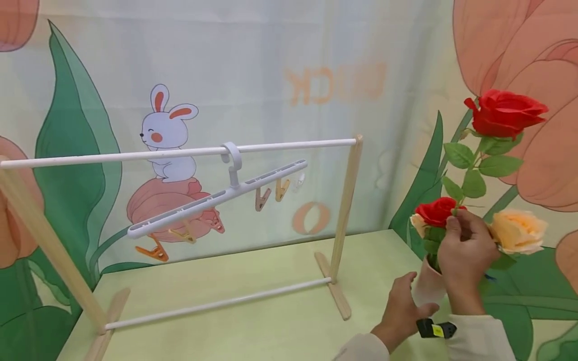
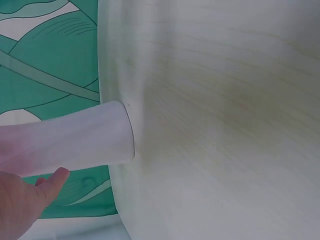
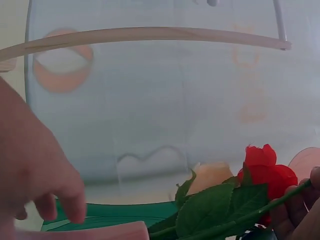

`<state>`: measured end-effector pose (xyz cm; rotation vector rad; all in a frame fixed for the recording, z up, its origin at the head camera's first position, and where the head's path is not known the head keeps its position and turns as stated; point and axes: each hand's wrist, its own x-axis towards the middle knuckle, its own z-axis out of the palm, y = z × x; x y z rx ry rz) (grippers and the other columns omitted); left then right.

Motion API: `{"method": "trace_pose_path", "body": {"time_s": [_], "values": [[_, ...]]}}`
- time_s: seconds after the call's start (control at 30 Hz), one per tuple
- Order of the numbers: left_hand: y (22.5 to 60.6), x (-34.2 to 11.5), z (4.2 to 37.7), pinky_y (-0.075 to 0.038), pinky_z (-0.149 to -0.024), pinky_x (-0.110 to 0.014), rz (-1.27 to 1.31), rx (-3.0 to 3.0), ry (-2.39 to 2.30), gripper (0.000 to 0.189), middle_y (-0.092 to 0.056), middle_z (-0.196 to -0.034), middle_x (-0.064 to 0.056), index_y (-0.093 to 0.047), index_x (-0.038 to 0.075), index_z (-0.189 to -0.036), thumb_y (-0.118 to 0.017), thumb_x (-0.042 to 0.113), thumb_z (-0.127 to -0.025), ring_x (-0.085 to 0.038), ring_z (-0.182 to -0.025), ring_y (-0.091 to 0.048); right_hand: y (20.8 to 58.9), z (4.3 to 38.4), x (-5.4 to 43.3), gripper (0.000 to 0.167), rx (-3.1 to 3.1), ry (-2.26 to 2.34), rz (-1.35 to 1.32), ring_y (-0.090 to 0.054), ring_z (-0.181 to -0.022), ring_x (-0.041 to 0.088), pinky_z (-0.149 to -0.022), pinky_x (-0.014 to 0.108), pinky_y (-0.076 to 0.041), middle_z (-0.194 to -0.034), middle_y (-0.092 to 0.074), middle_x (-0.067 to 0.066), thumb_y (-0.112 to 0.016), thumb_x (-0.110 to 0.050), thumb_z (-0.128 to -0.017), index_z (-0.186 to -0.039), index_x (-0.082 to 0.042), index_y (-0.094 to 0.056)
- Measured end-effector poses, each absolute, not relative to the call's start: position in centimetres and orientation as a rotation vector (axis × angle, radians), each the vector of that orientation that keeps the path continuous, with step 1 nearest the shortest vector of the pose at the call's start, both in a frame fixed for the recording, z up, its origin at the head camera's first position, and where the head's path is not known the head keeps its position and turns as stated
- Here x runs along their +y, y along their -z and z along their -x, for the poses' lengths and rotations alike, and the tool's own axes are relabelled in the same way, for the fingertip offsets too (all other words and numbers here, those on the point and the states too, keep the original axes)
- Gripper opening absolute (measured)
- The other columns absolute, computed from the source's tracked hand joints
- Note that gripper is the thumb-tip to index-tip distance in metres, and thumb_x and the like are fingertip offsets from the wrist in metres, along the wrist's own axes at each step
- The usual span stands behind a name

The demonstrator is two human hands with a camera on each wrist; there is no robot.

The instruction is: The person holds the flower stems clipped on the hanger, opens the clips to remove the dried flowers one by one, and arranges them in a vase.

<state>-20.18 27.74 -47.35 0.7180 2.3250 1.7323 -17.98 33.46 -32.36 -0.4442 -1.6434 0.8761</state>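
My right hand (image 1: 467, 250) pinches the green stem (image 3: 285, 200) of a tall red rose (image 1: 508, 114) above the pale pink vase (image 1: 429, 283). Another red rose (image 1: 437, 212) and a peach rose (image 1: 519, 231) are beside that hand, with a second peach bloom (image 3: 212, 175) partly hidden. Green leaves (image 3: 215, 210) rise near the vase's mouth. My left hand (image 1: 402, 308) is beside the vase, thumb and fingers spread apart. In the left wrist view, the vase (image 2: 75, 140) shows next to this hand (image 2: 25, 202); whether they touch, I cannot tell.
A wooden rack (image 1: 347, 210) with white rods stands at left and centre. From its top rod hangs a grey hanger (image 1: 217, 200) with several coloured clips, one an orange clip (image 1: 155, 250). A printed curtain (image 1: 271, 75) backs the pale green table (image 1: 253, 331).
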Motion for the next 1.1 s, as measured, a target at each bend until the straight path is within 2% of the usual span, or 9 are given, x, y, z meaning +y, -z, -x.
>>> {"method": "trace_pose_path", "body": {"time_s": [0.1, 0.27, 0.33, 0.47, 0.53, 0.6, 0.7, 0.93, 1.1], "values": [[46.9, 28.4, 20.1, -0.054, -0.096, -0.026, -0.711, 2.334, -1.724, 0.067, -0.060, -0.133, 0.012, -0.055, 0.027, -0.140, -0.087, 0.026, -0.081, -0.002, -0.116, -0.058, 32.8, 18.3, 33.8, 0.028, -1.687, -0.863, 0.502, -0.048, -0.079, -0.018, -0.072, 0.008, -0.038, -0.091, -0.058, -0.028, -0.063, -0.026, -0.101, -0.119, -0.008, -0.074], [46.4, 29.7, 20.1, -0.055, -0.092, -0.024, -0.695, 2.366, -1.721, 0.067, -0.061, -0.129, 0.017, -0.055, 0.031, -0.140, -0.087, 0.030, -0.081, 0.001, -0.111, -0.059, 33.9, 18.2, 34.6, 0.029, -1.795, -0.818, 0.570, -0.042, -0.076, -0.021, -0.070, 0.010, -0.035, -0.103, -0.071, 0.006, -0.058, -0.025, -0.102, -0.121, -0.007, -0.071], [46.2, 30.0, 20.4, -0.055, -0.092, -0.023, -0.707, 2.396, -1.723, 0.065, -0.062, -0.128, 0.016, -0.056, 0.030, -0.140, -0.086, 0.032, -0.082, 0.000, -0.112, -0.060, 34.3, 18.2, 34.9, 0.029, -1.815, -0.811, 0.569, -0.041, -0.076, -0.022, -0.071, 0.011, -0.035, -0.108, -0.072, 0.013, -0.057, -0.022, -0.101, -0.121, -0.006, -0.070], [46.2, 30.0, 21.0, -0.054, -0.091, -0.020, -0.768, 2.461, -1.752, 0.059, -0.064, -0.127, 0.013, -0.058, 0.027, -0.138, -0.083, 0.032, -0.086, -0.003, -0.113, -0.061, 34.6, 18.0, 35.4, 0.032, -1.910, -0.794, 0.571, -0.039, -0.074, -0.023, -0.085, 0.028, -0.046, -0.107, -0.074, 0.017, -0.056, -0.021, -0.099, -0.122, -0.005, -0.068], [46.4, 30.0, 21.3, -0.053, -0.090, -0.018, -0.806, 2.487, -1.767, 0.055, -0.065, -0.125, 0.013, -0.059, 0.026, -0.136, -0.082, 0.033, -0.087, -0.003, -0.112, -0.062, 34.5, 17.7, 35.6, 0.033, -1.980, -0.793, 0.565, -0.053, -0.078, -0.011, -0.095, 0.044, -0.047, -0.107, -0.074, 0.022, -0.056, -0.021, -0.097, -0.123, -0.002, -0.067], [46.5, 30.0, 21.3, -0.053, -0.089, -0.018, -0.795, 2.493, -1.779, 0.051, -0.066, -0.122, 0.013, -0.061, 0.026, -0.133, -0.082, 0.032, -0.087, -0.003, -0.110, -0.063, 34.3, 17.3, 35.7, 0.036, -2.053, -0.804, 0.566, -0.065, -0.085, 0.010, -0.102, 0.057, -0.043, -0.109, -0.073, 0.024, -0.057, -0.020, -0.096, -0.125, -0.001, -0.065], [46.4, 29.9, 21.3, -0.054, -0.089, -0.019, -0.775, 2.496, -1.784, 0.047, -0.068, -0.119, 0.012, -0.064, 0.024, -0.129, -0.082, 0.030, -0.086, -0.003, -0.109, -0.064, 33.9, 16.6, 35.8, 0.038, -2.162, -0.804, 0.548, -0.066, -0.103, 0.043, -0.100, 0.062, -0.043, -0.113, -0.071, 0.029, -0.062, -0.017, -0.093, -0.125, 0.002, -0.064], [46.2, 29.7, 21.2, -0.053, -0.090, -0.018, -0.748, 2.411, -1.814, 0.045, -0.067, -0.121, 0.010, -0.064, 0.022, -0.131, -0.079, 0.030, -0.089, -0.004, -0.109, -0.063, 33.4, 15.6, 36.1, 0.065, -2.354, -0.769, 0.503, -0.054, -0.113, 0.060, -0.090, 0.072, -0.043, -0.124, -0.058, 0.042, -0.073, -0.018, -0.084, -0.134, 0.015, -0.047], [46.3, 29.7, 21.4, -0.053, -0.087, -0.018, -0.794, 2.406, -1.849, 0.044, -0.068, -0.117, 0.009, -0.065, 0.020, -0.130, -0.078, 0.029, -0.089, -0.004, -0.105, -0.064, 33.8, 15.8, 35.9, 0.048, -2.386, -0.671, 0.519, -0.055, -0.105, 0.062, -0.086, 0.070, -0.041, -0.105, -0.063, 0.042, -0.067, -0.020, -0.091, -0.117, 0.019, -0.055]]}}
